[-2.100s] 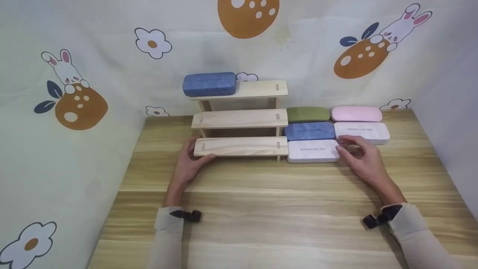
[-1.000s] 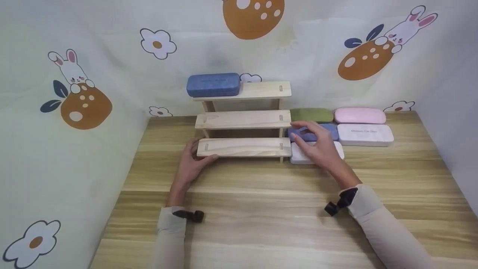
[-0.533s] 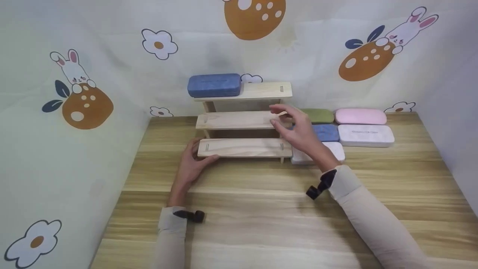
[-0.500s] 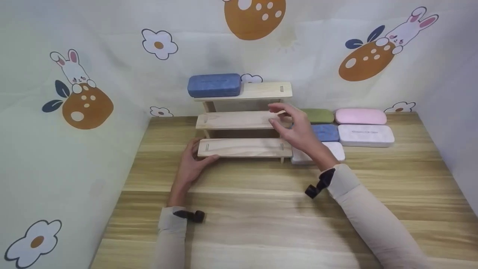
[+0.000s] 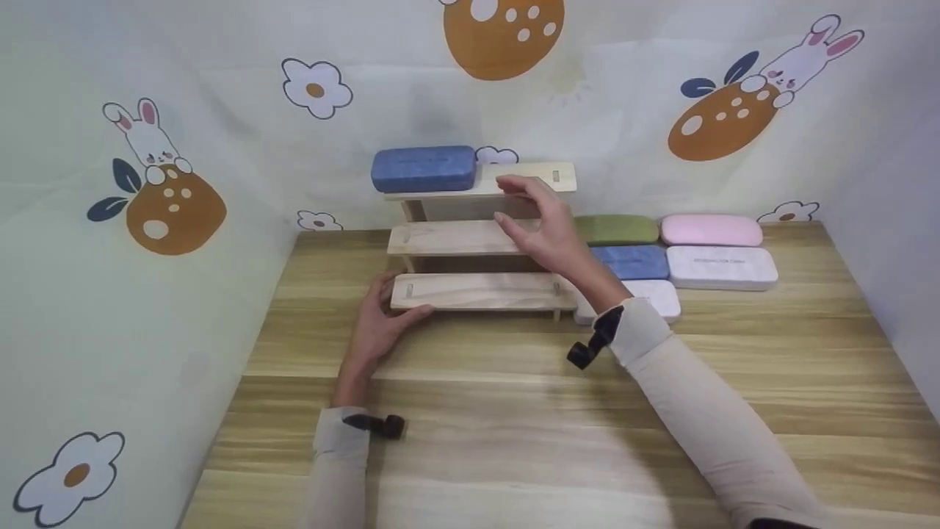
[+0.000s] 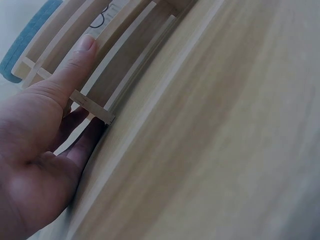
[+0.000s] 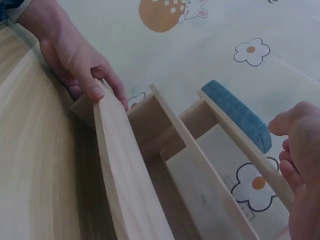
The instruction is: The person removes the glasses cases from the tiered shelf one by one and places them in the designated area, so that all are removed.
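Observation:
A three-tier wooden display rack point(image 5: 477, 292) stands against the back wall. My left hand point(image 5: 376, 330) grips the left end of its lowest tier, thumb along the front edge in the left wrist view and the other fingers behind the end. On the left of the top tier lies a blue glasses case point(image 5: 424, 169). My right hand point(image 5: 547, 231) hovers over the right part of the upper tiers, thumb and fingers apart and nothing between them. The right wrist view shows that hand point(image 7: 305, 165) close to the right end of the blue case, with a small gap.
Right of the rack lie a green case point(image 5: 617, 229), a second blue case point(image 5: 633, 262) and a white case point(image 5: 657, 300), the last two partly behind my right forearm. Further right are a pink case point(image 5: 711, 230) and another white case point(image 5: 722, 267). A printed cloth point(image 5: 411, 81) covers the back.
My right hand has left the front white case and moved left and back, up over the rack. My left hand keeps its grip. The cases and rack have not moved.

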`<action>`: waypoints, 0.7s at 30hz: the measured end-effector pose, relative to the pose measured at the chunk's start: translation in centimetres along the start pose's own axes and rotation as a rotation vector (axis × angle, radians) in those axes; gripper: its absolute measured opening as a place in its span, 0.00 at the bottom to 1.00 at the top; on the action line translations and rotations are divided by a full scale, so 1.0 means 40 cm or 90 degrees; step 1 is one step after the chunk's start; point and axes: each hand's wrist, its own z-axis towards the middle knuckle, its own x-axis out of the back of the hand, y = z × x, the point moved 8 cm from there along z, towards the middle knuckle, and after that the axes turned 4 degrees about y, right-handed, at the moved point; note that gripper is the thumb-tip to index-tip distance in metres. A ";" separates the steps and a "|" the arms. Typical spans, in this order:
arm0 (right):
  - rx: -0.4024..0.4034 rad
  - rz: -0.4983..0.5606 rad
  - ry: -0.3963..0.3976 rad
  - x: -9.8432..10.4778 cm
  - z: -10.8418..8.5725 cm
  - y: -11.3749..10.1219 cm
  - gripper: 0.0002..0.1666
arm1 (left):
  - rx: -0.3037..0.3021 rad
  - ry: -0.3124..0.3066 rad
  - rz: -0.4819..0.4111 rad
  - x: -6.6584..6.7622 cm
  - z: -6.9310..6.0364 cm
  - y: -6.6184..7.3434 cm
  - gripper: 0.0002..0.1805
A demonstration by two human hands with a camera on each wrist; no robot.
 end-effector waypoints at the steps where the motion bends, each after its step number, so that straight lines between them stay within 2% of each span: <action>1: -0.004 0.002 -0.003 -0.005 0.007 -0.001 0.29 | 0.000 0.000 -0.002 0.000 0.000 0.000 0.50; 5: -0.016 0.002 -0.025 -0.025 0.036 0.000 0.31 | 0.000 0.000 -0.020 -0.003 0.000 -0.003 0.50; 11: -0.076 0.012 -0.075 -0.061 0.077 0.010 0.36 | -0.001 0.002 -0.034 -0.004 -0.003 -0.004 0.49; 21: -0.158 -0.056 -0.145 -0.095 0.126 0.020 0.47 | -0.004 -0.002 -0.014 -0.002 -0.001 -0.004 0.51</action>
